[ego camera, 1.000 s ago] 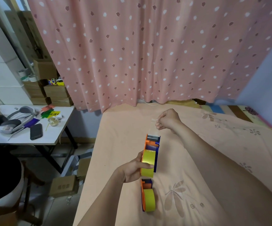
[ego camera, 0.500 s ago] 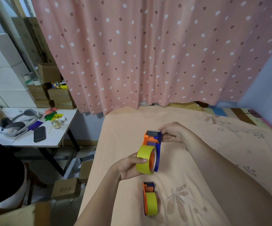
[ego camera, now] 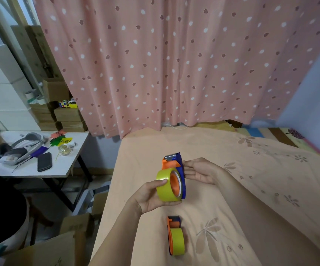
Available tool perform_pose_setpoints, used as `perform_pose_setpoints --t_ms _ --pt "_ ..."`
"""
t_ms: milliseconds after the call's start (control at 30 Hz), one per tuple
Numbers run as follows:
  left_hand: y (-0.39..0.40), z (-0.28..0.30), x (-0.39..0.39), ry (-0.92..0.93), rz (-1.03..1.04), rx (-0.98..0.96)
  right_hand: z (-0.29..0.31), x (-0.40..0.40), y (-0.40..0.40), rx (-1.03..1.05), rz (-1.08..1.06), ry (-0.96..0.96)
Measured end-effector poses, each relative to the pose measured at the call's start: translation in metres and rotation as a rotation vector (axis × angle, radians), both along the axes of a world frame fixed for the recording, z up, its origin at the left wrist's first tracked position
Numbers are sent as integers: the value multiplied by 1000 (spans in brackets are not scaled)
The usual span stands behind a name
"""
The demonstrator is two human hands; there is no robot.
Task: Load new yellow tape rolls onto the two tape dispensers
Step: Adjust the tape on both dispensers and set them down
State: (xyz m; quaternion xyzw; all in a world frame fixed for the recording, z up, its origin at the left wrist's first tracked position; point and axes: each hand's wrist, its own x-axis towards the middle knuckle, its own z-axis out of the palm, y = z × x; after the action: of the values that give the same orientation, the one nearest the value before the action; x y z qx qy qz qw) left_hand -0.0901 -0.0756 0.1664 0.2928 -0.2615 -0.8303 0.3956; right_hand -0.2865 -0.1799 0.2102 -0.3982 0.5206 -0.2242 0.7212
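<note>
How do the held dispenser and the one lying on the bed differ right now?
The held dispenser is up off the bed, gripped by the left hand around its yellow roll and the right hand at its blue side; the lying dispenser rests untouched on the bedsheet, nearer the camera. The held one shows its orange hub and grey blade end; the lying one shows mostly the roll's outer face. Both are orange and blue and carry yellow tape.

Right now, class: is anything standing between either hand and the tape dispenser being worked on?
Nothing visible does. The left hand already grips the yellow tape roll mounted on the held dispenser, and the right hand touches its blue side. The second dispenser lies apart on the bed, nearer the person.
</note>
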Motion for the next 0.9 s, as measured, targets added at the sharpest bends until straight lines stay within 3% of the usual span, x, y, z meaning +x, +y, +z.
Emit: perform_pose_setpoints --t_ms 300,633,800,900 --pt "3 -4 -6 -41 18 31 -28 2 22 28 21 -64" --pt "20 -22 1 -193 -1 91 -55 24 58 -146 63 65" --pt "37 -38 14 -304 -30 148 -78 39 83 -109 134 85" --pt "49 -54 21 -370 -25 198 -97 53 99 -88 70 126"
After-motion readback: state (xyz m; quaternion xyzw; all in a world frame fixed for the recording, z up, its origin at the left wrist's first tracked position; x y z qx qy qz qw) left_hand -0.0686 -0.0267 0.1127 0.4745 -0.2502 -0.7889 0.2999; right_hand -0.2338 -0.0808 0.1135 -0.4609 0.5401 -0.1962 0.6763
